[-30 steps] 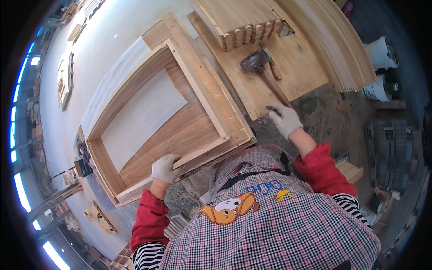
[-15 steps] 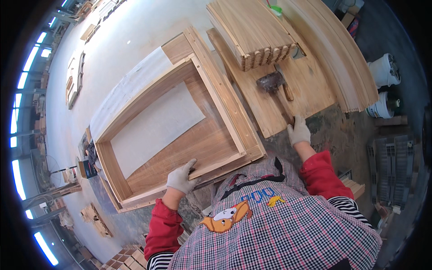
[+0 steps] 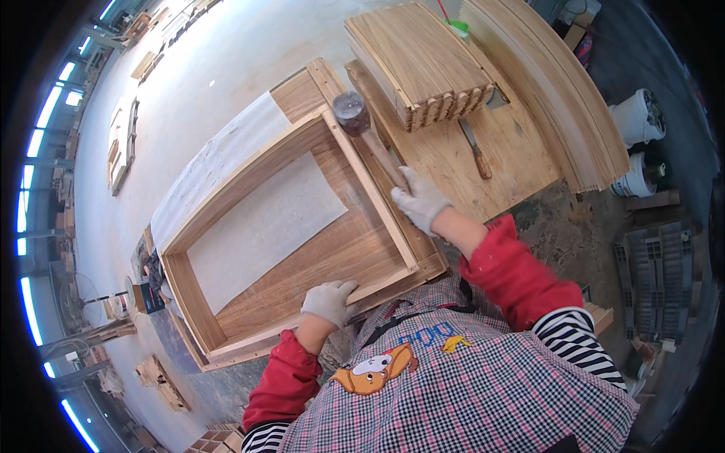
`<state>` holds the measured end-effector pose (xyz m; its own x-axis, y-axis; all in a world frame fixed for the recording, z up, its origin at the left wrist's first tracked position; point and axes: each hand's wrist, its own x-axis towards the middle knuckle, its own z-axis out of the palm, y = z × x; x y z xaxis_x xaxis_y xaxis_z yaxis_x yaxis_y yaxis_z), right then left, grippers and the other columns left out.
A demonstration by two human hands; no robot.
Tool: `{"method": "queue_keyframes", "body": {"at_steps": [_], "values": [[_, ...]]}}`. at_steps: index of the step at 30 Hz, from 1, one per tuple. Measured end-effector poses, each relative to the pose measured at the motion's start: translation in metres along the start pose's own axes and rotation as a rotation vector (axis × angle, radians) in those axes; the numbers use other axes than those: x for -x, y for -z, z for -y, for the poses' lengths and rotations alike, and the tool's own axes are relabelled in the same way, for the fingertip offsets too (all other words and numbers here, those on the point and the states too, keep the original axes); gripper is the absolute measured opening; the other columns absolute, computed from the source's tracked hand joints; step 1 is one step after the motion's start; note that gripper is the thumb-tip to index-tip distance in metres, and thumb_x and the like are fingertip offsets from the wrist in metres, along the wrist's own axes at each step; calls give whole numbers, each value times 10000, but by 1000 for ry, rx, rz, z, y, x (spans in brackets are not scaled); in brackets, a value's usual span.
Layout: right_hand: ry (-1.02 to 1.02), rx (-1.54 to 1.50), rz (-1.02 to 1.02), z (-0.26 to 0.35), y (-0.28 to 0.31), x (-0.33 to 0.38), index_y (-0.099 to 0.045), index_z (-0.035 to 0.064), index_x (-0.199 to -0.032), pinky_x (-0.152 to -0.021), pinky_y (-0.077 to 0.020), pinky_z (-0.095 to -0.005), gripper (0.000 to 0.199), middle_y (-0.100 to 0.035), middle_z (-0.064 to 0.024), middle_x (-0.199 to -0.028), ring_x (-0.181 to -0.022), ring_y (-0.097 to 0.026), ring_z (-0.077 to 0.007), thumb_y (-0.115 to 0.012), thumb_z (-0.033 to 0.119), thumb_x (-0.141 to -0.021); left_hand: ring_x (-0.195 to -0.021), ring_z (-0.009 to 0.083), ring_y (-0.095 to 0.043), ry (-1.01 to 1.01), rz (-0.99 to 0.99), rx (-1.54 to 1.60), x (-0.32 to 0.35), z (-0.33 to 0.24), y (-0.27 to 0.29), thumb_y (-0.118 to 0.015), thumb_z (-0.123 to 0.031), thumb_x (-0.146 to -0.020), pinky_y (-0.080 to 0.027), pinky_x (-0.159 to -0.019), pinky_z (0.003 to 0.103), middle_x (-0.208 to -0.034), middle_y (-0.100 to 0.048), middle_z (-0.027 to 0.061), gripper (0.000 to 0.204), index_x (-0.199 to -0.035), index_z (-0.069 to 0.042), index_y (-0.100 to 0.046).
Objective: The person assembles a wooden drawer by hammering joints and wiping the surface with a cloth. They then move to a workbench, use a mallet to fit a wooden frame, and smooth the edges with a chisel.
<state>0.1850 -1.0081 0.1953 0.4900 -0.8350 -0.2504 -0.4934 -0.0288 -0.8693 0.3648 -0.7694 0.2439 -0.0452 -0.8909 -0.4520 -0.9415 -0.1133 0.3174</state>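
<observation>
Two faults are possible from here, as I judge it from the room: an off-square blow from the mallet [image 3: 352, 116], whose head stands over or on the far right side of the wooden frame [image 3: 369, 189], could dent the wood, and a shift of the frame under impact could jar the left hand [image 3: 330, 303] at its near edge. The right hand [image 3: 420, 201] has its fingers clamped around the mallet handle. The left fingers lie across the near edge; I cannot tell whether they grip it.
</observation>
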Motion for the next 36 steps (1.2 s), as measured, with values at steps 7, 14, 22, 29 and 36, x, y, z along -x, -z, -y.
{"method": "queue_keyframes", "body": {"at_steps": [7,14,22,29,36], "values": [[-145,-250,27,40,25,-7,-402,6,-1351,-775,-486,-345,554,-629,-173,-926,-851,-609,-248,-552,289,-899,-884,310,-636,-26,-43,13,2,3,-3,-632,-270,-765,-515,-735,421,-939,-653,112,361,-1099,-136,-603],[92,-182,172,26,35,-26,-407,13,-1336,-569,-461,-288,507,-570,-74,-814,-655,-547,-140,-550,250,-910,-842,294,-646,-19,-80,-30,4,5,-5,-645,-293,-756,-522,-713,403,-916,-666,93,356,-1087,-160,-643],[113,11,186,13,41,-21,-446,1,-1320,-857,-463,-412,588,-635,-249,-1049,-979,-610,-382,-562,360,-869,-826,298,-646,-26,-113,-35,4,4,-8,-648,-309,-775,-518,-704,413,-903,-666,87,336,-1080,-167,-643],[234,117,39,-9,19,-5,-428,36,-1332,-856,-461,-432,571,-625,-264,-1043,-971,-598,-414,-549,348,-870,-822,302,-649,-54,-135,-23,1,3,-7,-639,-319,-785,-521,-716,415,-892,-668,84,326,-1079,-179,-640],[107,379,50,-42,75,61,-436,110,-1325,-825,-480,-453,512,-624,-245,-1054,-958,-603,-407,-543,323,-871,-830,306,-647,2,-117,-26,2,3,-11,-652,-357,-788,-516,-726,416,-908,-668,90,337,-1069,-171,-650]]}}
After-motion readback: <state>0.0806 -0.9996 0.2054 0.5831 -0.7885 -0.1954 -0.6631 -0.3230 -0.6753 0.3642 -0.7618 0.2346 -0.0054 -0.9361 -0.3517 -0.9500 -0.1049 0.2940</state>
